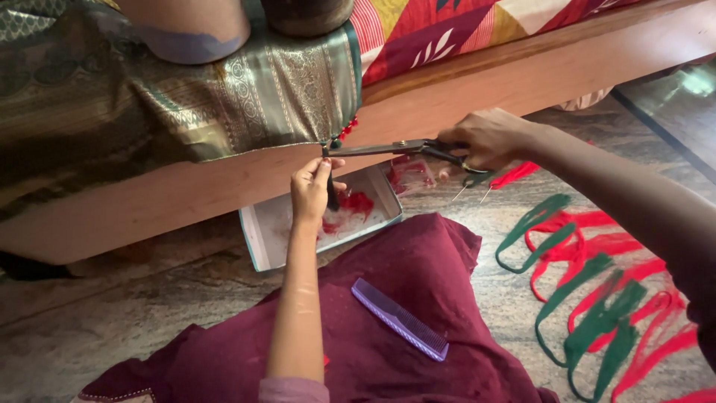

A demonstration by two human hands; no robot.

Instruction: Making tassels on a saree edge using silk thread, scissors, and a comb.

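- The left hand (311,188) pinches a dark tassel (330,190) hanging from the edge of a green and gold brocade cloth (246,97) draped over a wooden bed frame (522,75).
- The right hand (488,139) grips the handles of black scissors (388,148), fingers closed around them; the blade tips meet the tassel's top, apparently just below red beads (347,130).
- A shallow box (261,235) with red fluff lies beneath.
- A purple comb (399,319) rests on maroon fabric (418,276).
- Red and green yarn loops (597,283) lie on the floor.

A tassel (330,188) is pinched by the left hand (312,190) below a cloth (246,104) draped over a wooden ledge (522,75), with scissors (395,148) held to its right; a box (261,231) is set behind a comb (399,319), threads (597,276) to the right.
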